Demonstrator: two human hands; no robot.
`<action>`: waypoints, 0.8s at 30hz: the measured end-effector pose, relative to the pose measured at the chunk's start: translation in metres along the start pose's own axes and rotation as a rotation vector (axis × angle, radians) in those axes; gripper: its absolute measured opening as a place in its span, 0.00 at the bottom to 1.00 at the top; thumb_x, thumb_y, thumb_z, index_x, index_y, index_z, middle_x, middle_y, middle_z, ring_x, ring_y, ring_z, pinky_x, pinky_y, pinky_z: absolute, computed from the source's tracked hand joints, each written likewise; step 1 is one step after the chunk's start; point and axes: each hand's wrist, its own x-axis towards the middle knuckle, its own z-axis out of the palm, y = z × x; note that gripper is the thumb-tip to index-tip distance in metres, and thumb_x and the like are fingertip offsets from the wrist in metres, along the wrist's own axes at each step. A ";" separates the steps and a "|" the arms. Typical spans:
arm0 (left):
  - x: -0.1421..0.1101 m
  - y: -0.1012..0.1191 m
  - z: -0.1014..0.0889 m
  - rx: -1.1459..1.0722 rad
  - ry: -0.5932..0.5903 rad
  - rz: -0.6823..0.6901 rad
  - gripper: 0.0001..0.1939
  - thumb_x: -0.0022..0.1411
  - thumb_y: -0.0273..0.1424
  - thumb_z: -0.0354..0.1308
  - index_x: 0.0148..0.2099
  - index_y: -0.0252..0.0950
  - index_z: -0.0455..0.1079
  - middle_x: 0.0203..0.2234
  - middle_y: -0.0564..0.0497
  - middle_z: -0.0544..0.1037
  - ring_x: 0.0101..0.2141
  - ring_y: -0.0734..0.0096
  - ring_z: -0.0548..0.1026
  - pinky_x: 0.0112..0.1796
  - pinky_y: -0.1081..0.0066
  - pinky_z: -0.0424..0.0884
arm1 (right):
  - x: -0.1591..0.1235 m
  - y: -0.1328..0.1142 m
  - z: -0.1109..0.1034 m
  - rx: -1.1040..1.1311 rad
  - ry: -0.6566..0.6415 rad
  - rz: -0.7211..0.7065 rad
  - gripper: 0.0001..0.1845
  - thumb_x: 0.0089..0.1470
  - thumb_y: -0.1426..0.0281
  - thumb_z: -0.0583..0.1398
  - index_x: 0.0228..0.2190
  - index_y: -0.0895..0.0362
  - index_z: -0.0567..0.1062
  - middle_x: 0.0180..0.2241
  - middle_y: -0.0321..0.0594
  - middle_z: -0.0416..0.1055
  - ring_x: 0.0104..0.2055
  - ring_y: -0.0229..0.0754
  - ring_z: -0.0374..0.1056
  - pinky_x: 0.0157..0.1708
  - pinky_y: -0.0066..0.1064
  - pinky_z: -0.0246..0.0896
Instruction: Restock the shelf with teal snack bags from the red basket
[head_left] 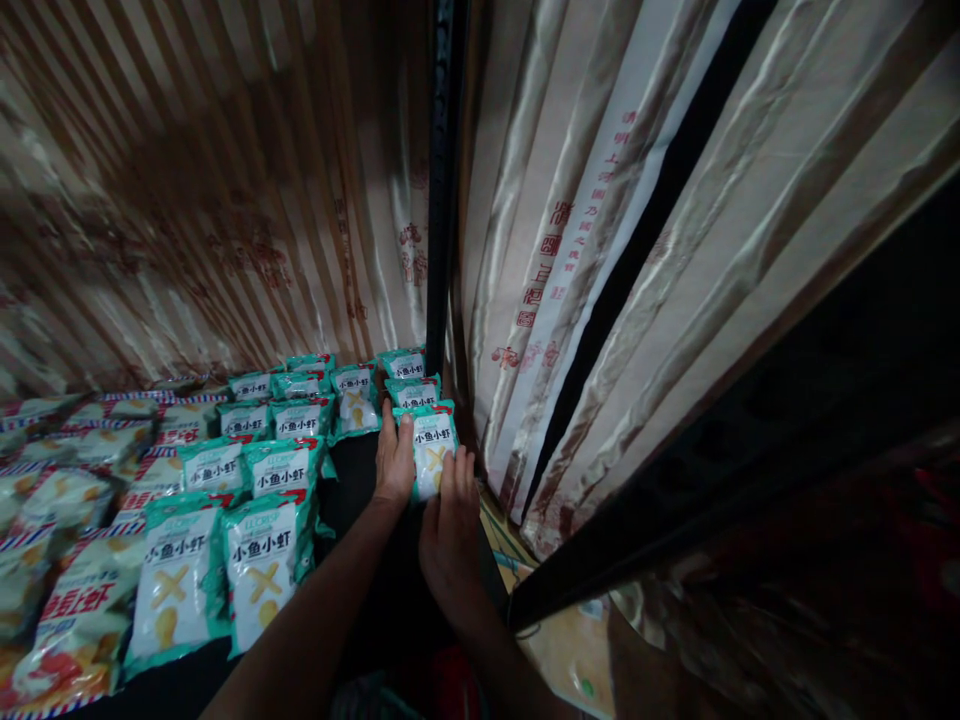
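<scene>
A teal-and-white snack bag (432, 436) stands upright at the front of the right-hand row on a black shelf (358, 490). My left hand (393, 458) grips the bag's left side, thumb toward the front and fingers partly hidden along its edge. On the lower right, my right hand (453, 512) has its fingers curled against the bag's front. Two matching bags stand directly behind, the nearer one (414, 393) almost touching. To the left, beyond a strip of bare shelf, are more teal bags (264, 560) in rows.
Red-lettered snack bags (82, 610) crowd the shelf's far left. A black upright post (444, 200) rises behind the right-hand row. Pleated curtains (225, 180) hang behind and to the right. A dark slanting beam (675, 480) crosses the right side, above a yellowish printed surface (574, 650).
</scene>
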 end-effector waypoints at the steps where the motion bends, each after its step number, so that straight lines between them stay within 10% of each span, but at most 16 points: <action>1: -0.004 0.002 -0.002 -0.002 0.001 -0.020 0.32 0.64 0.47 0.38 0.65 0.36 0.49 0.63 0.44 0.55 0.63 0.66 0.52 0.60 0.64 0.49 | 0.000 0.000 0.001 -0.001 0.004 0.000 0.33 0.59 0.80 0.41 0.64 0.55 0.38 0.66 0.50 0.37 0.67 0.52 0.36 0.59 0.58 0.46; 24: -0.113 0.005 -0.029 0.054 -0.004 -0.011 0.23 0.64 0.36 0.39 0.55 0.32 0.64 0.58 0.42 0.65 0.59 0.69 0.59 0.60 0.64 0.51 | -0.030 -0.015 -0.041 0.042 -0.099 0.055 0.27 0.59 0.71 0.47 0.58 0.65 0.58 0.66 0.54 0.37 0.67 0.55 0.32 0.60 0.56 0.43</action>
